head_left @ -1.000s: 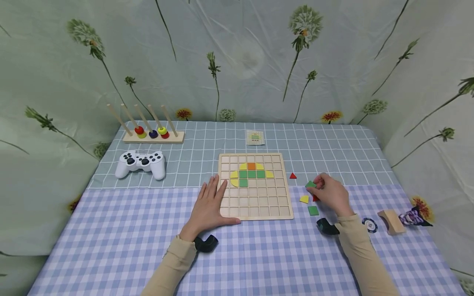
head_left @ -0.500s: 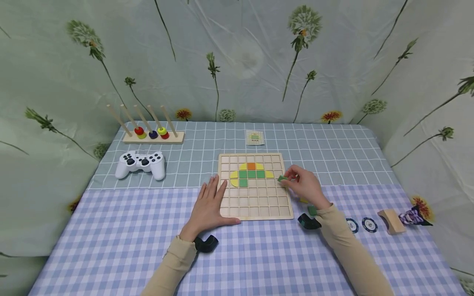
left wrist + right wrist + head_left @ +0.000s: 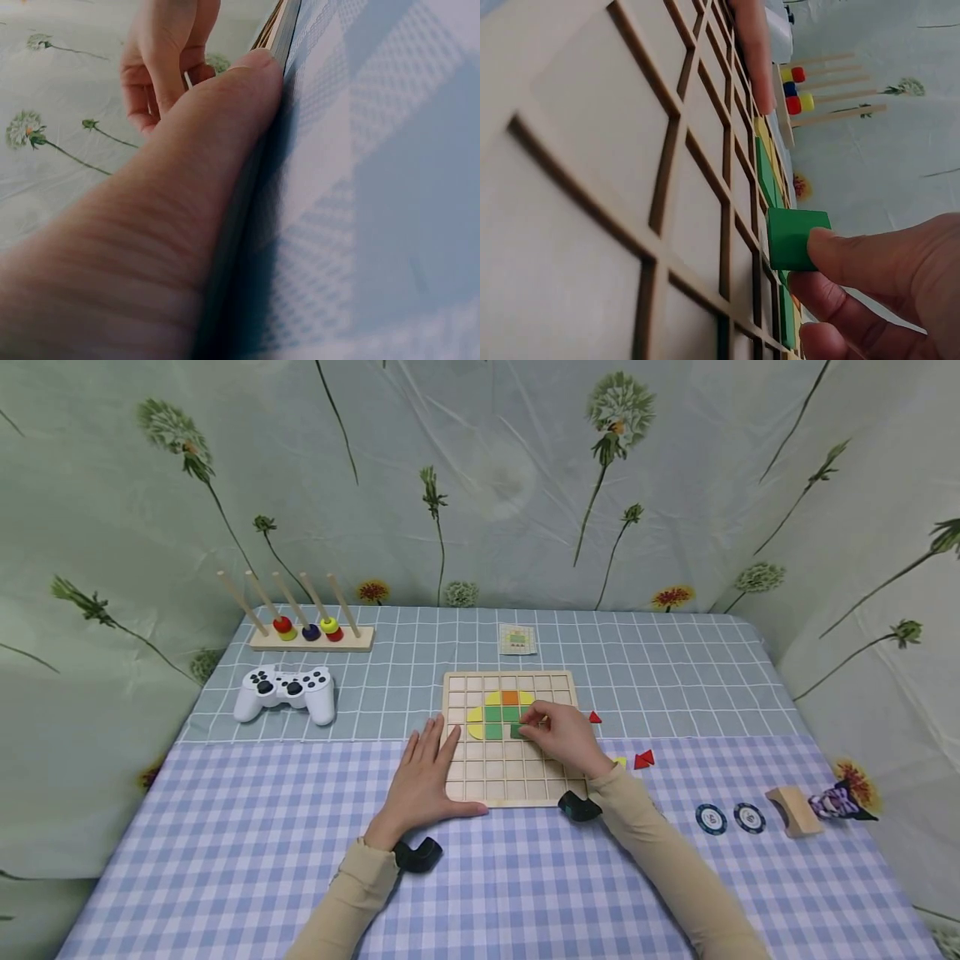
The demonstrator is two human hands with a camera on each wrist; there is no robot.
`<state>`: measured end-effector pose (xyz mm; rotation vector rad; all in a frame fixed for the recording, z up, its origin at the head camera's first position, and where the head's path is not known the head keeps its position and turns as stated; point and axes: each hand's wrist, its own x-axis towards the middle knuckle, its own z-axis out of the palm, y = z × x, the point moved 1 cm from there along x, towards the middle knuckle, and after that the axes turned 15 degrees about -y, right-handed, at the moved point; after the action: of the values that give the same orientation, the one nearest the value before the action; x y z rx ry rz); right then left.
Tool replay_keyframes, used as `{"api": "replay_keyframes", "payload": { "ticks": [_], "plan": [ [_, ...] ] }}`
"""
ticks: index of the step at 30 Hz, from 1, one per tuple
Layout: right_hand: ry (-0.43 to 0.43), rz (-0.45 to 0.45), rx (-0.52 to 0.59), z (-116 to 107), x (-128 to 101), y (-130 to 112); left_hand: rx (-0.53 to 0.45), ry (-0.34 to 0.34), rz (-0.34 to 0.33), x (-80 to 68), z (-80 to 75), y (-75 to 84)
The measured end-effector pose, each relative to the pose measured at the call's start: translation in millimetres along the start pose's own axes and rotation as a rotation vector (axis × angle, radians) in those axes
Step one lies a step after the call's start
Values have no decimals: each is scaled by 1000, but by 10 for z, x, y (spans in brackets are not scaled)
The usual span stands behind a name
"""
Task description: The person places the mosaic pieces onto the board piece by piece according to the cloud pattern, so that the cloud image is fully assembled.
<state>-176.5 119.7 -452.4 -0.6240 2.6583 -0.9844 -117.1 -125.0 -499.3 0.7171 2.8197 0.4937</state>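
A wooden grid board [image 3: 517, 777] lies mid-table with yellow, green and orange tiles [image 3: 501, 714] set in its upper rows. My right hand [image 3: 558, 739] is over the board and pinches a green square tile [image 3: 793, 238] just above the cells, beside the placed green tiles [image 3: 767, 176]. My left hand [image 3: 423, 777] lies flat with straight fingers on the tablecloth, touching the board's left edge [image 3: 274, 30]; its thumb [image 3: 202, 150] runs along the board's front edge. Loose red triangles [image 3: 643, 759] and a yellow piece [image 3: 619, 762] lie to the right of the board.
A white game controller [image 3: 286, 691] and a peg rack with coloured rings [image 3: 307, 631] stand at the back left. A small pattern card [image 3: 517, 639] lies behind the board. Two poker chips [image 3: 729, 817], a wooden block [image 3: 793, 809] and a purple object [image 3: 834, 799] sit at right.
My right hand carried the green tile leftward from the loose pieces at the right to a spot over the board's middle. The left hand has stayed still.
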Motion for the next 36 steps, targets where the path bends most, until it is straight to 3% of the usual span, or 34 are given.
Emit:
{"api": "replay_keyframes", "payload": {
  "ticks": [9,24,31,36],
  "plan": [
    [-11,22,-29,79,78,-15,5,-5,-6,2,-3,-4],
    [-15,57,-177,78,71,-24,18,12,6,0,6,-8],
    [-53,7,-90,2,-25,55,17,14,9,-3,12,-9],
    [-20,-7,-25,-156,-242,167,19,7,6,-2,14,-11]
  ]
}}
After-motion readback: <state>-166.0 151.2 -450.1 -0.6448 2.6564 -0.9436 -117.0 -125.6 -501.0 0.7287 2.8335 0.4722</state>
